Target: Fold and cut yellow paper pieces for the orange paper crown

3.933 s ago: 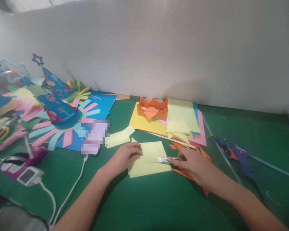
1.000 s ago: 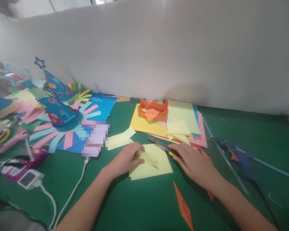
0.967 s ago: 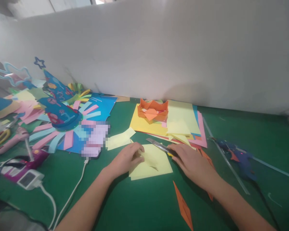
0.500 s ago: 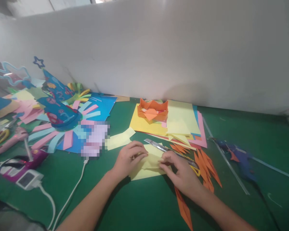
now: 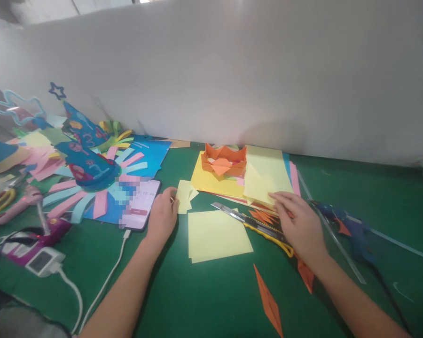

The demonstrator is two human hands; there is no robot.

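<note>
My left hand (image 5: pixel 163 213) is closed, its curled fingertips at the edge of a small pale yellow paper strip (image 5: pixel 184 197) beside the phone. My right hand (image 5: pixel 299 225) pinches the corner of a pale yellow paper piece (image 5: pixel 259 185) that lies over the paper stack. Between my hands lie pale yellow paper sheets (image 5: pixel 216 237). A utility knife (image 5: pixel 246 219) rests across their upper right corner, with a yellow handle loop (image 5: pixel 287 250) under it. My right hand hides part of the knife and some orange folded paper pieces (image 5: pixel 262 216).
An orange paper crown (image 5: pixel 223 162) sits on the coloured paper stack (image 5: pixel 204 183). A blue glue gun (image 5: pixel 354 230) and clear stick (image 5: pixel 341 251) lie right. Left are a phone (image 5: pixel 144 202), party hats (image 5: pixel 88 164), a power strip (image 5: pixel 38 239) and a white cable (image 5: pixel 105 281).
My hands have moved apart from the pale yellow sheets. My left hand went left to the strips, which have shifted right and turned. My right hand went up and right to the stack.
</note>
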